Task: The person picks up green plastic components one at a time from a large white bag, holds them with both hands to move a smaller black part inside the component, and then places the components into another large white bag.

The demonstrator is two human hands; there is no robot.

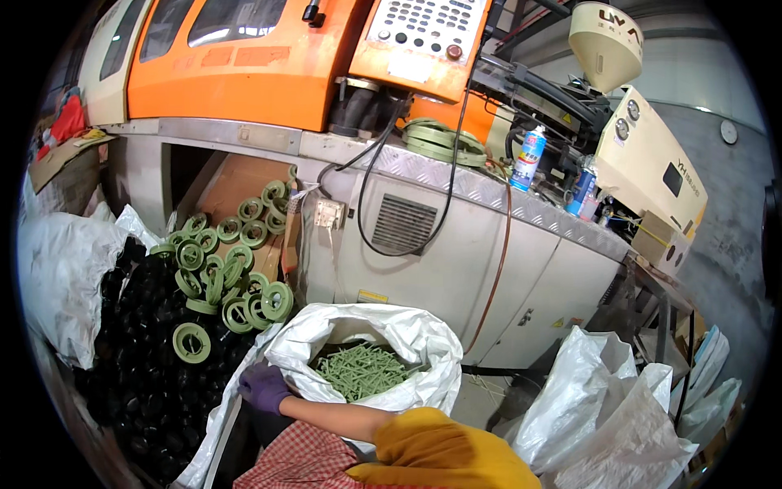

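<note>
My right hand (265, 388), in a purple glove, reaches across to the left on a bare forearm below a mustard sleeve. Its fingers look curled; what they hold, if anything, is hidden. It is beside the left rim of an open white woven sack (444, 346). Inside that sack lies a heap of thin green plastic sticks (362, 371). Left of the hand spreads a pile of black plastic parts (138, 367). A green plastic ring (191, 343) lies on this pile, with several similar rings (253, 234) heaped behind it. My left hand is out of view.
An orange machine (236, 81) with a control panel (423, 37) stands behind. Spray cans (529, 159) and stacked green rings (432, 140) sit on its metal ledge. A black cable (364, 220) hangs down its front. White sacks (582, 399) stand at right.
</note>
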